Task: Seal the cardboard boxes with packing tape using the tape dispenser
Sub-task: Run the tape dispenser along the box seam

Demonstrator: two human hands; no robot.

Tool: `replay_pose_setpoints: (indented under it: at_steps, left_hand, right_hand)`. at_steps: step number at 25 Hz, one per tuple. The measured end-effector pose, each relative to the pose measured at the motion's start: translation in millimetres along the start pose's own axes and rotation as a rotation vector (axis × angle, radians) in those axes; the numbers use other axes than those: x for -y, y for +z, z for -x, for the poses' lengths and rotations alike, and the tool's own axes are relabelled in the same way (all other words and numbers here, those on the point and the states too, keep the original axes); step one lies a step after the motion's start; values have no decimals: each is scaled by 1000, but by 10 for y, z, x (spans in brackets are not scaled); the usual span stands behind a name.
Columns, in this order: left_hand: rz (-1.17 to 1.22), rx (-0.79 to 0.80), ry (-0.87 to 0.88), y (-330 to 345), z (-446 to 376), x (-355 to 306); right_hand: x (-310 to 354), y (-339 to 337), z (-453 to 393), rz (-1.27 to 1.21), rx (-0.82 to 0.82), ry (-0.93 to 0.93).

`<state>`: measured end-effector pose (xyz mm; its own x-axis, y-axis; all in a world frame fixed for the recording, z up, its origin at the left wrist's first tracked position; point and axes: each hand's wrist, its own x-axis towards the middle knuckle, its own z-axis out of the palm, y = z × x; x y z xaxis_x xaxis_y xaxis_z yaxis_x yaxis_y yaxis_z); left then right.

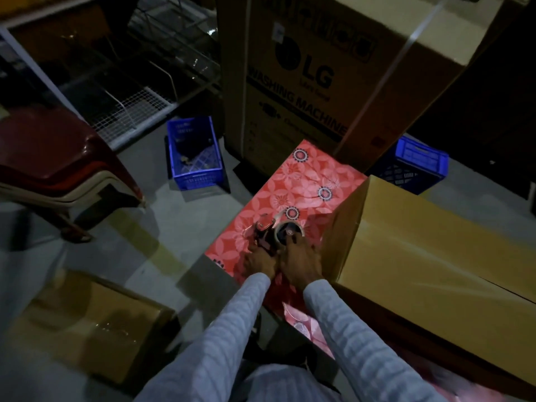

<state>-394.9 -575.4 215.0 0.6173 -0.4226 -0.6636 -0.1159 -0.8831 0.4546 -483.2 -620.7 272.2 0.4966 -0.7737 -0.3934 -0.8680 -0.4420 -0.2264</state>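
A red tape dispenser (268, 232) with a roll of clear tape (290, 230) rests on a table covered with a red flowered cloth (295, 181). My left hand (259, 261) grips the dispenser's handle from the near side. My right hand (301, 258) lies beside it, fingertips on the tape roll. A large brown cardboard box (435, 245) stands on the table just right of my hands, its top flaps closed. Another brown box (95, 323), with glossy tape on its top, sits on the floor at the lower left.
A tall LG washing machine carton (333, 71) stands behind the table. Blue plastic crates sit on the floor, one (194, 153) to its left and one (417, 162) to its right. Stacked red plastic chairs (55, 166) stand at the left, wire racks (130, 105) behind them.
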Motion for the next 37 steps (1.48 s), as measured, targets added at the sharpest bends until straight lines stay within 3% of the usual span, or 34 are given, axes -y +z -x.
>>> replay_pose_setpoints:
  at_steps: [3,9,13,18,22,26,30,32,35,37]
  left_hand:
    - [72,101,47,57,-21,73]
    - [108,-64,119,-59,87,22]
    - [114,-115,142,-320,106,-116]
    - [128,-185,386,-808,247,-674]
    - [222,-76,539,-991,509,-1224]
    - [330,138,736,-838,952,-1833]
    - [419,421,721,-458,1102,-2224]
    - [404,552,724,-277,1245,-2382]
    - [379,760,651,52,1526,-2569]
    - [364,848,627,295,1720,-2678]
  right_hand:
    - [-11,-12,-21,8,-13,8]
    - [-36,-55,-49,-117,-97,-35]
    - [73,-172,59,-380,-350,-112]
    - [139,-707,158,-528,-698,-192]
    - [-187,-1307,171,-667,-966,-235]
    - [-760,-1813,232,-840,-1094,-45]
    - [-1582,-1934,253,-1120,-986,278]
    - [-1966,-2020,379,-1442,-725,426]
    - [-2365,-2109,781,-1847,-308,492]
    - [-2565,-2107,1052,-1940,-220,471]
